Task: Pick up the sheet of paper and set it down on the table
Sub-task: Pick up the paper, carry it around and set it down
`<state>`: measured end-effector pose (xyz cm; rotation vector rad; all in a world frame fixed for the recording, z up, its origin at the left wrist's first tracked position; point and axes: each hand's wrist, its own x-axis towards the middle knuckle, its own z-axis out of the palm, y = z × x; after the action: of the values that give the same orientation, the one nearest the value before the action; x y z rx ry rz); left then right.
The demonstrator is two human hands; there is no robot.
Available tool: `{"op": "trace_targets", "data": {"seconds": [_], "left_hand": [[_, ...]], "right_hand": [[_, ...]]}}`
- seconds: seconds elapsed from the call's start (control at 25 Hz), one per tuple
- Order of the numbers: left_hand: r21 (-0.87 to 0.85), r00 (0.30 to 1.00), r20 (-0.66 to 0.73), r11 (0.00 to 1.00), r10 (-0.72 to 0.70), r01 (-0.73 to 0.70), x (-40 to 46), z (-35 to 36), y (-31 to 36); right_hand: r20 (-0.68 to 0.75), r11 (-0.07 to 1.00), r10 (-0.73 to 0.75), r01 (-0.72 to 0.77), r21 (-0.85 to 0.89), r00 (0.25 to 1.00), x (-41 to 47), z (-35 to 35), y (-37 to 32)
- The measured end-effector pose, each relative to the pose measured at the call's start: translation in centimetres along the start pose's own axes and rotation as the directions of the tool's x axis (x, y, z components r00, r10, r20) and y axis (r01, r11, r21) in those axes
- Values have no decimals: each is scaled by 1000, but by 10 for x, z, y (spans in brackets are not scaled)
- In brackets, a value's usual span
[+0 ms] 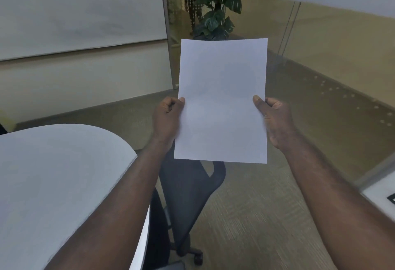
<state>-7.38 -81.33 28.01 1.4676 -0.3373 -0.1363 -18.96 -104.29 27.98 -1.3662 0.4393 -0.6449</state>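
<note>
Bench: a white bench (53,184) with a rounded edge fills the lower left; the left forearm passes over its right edge.
Chair: a dark office chair (188,201) on castors stands on the floor just right of the bench, below the sheet.
Left grip: the left hand (167,117) pinches the sheet's left edge, thumb on the front face, fingers curled behind.
Right grip: the right hand (275,120) pinches the right edge the same way.
Sheet of paper: the blank white sheet of paper (222,100) is held upright in the air between both hands, above the chair and floor, clear of the bench.
Whiteboard: a whiteboard (81,10) hangs on the far left wall.
Plant: a leafy potted plant (218,10) stands behind the sheet's top edge.
</note>
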Motion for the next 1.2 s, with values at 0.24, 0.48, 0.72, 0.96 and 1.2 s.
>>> {"op": "trace_targets", "data": {"seconds": [0.24, 0.48, 0.72, 0.96, 1.2], "left_hand": [[78, 990, -139, 996, -36, 47, 44, 52, -24], [119, 954, -299, 991, -24, 62, 71, 94, -38], [121, 876, -482, 989, -12, 80, 98, 96, -42], [174, 771, -637, 976, 7, 134, 120, 50, -60], [157, 667, -745, 974, 8, 164, 135, -8, -70]], "right_hand": [[129, 998, 57, -54, -21, 990, 95, -25, 23], [257, 994, 101, -87, -63, 961, 180, -29, 28], [400, 992, 120, -95, -84, 908, 233, 7, 42], [516, 976, 218, -173, -134, 828, 268, 81, 69], [665, 960, 279, -215, -179, 693, 290, 174, 99]]}}
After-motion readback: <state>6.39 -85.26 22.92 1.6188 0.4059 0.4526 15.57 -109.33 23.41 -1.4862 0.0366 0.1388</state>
